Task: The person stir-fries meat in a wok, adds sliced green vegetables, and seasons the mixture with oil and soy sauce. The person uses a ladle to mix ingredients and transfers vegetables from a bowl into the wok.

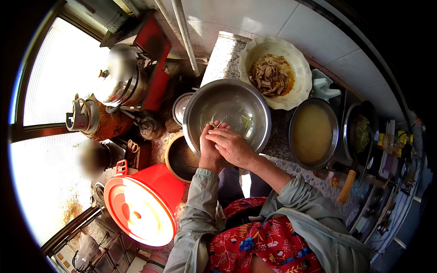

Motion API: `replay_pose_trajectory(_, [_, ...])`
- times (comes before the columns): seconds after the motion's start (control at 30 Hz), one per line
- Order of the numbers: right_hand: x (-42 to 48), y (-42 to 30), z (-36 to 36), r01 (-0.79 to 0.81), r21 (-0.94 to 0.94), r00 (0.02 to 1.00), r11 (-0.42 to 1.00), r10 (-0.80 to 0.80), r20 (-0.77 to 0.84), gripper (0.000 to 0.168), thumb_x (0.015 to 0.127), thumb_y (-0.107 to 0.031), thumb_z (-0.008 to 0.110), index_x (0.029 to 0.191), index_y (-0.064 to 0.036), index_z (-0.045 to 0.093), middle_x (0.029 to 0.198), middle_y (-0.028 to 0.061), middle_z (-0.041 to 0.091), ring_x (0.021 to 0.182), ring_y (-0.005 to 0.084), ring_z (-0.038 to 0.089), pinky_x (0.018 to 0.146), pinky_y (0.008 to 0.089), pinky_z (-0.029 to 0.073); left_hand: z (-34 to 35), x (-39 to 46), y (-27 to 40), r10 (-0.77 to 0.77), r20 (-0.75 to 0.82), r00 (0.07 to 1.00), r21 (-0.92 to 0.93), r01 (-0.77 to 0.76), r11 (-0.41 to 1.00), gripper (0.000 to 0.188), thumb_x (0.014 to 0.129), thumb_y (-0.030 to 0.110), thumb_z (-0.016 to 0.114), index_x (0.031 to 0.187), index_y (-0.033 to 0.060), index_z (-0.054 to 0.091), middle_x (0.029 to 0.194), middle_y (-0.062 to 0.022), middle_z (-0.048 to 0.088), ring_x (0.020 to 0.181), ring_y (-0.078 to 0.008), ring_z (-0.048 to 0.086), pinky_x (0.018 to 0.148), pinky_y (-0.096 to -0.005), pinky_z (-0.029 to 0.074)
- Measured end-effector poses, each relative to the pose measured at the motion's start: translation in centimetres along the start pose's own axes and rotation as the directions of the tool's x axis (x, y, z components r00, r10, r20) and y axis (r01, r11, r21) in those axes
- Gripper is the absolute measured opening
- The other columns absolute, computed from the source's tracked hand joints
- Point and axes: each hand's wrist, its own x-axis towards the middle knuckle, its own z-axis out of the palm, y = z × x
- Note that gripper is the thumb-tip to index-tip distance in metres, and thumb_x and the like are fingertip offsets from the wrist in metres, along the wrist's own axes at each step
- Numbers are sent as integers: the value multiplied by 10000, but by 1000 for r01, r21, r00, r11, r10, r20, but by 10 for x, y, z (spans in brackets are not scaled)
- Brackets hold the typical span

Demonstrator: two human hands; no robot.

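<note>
Over the near left part of a large stainless steel bowl (235, 90), my two hands meet. My left hand (210, 145) is cupped, palm up, with a small pale green vegetable piece (214, 125) showing near its fingertips. Across its palm lies my right hand (234, 146), fingers extended; whatever is between the palms is hidden. A few green vegetable pieces (245, 121) lie in the bottom of the bowl. Behind it on the right stands a scalloped dish (298, 61) holding cooked meat strips (269, 75) in brown sauce.
To the right are a metal basin of cloudy liquid (312, 133) and a wok with shredded greens (361, 133). A red lidded bucket (160, 184) stands at the left, beside a dark round pot (174, 160). Farther left are a gas cylinder (97, 117) and a steel pot (131, 90).
</note>
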Motion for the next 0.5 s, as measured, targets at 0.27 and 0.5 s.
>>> replay_pose_trajectory(0.27, [7, 52, -45, -259, -597, 814, 759, 504, 288, 505, 711, -135, 699, 1183, -116, 522, 1217, 126, 421, 1102, 333, 453, 852, 421, 459, 8, -16, 12, 4, -61, 998, 245, 11, 969, 278, 924, 344, 450, 925, 97, 576, 821, -43, 599, 727, -182, 582, 619, -313, 489])
replay_pose_trajectory(0.5, [-23, 84, -17, -336, -359, 845, 871, 447, 294, 127, 786, -48, 528, 880, -30, 610, 929, 200, 568, 797, 377, 585, 712, 434, 476, 1, -17, 0, 87, -245, 966, 342, 3, 940, 362, 911, 392, 459, 1023, 61, 554, 931, -97, 593, 820, -236, 578, 724, -384, 493])
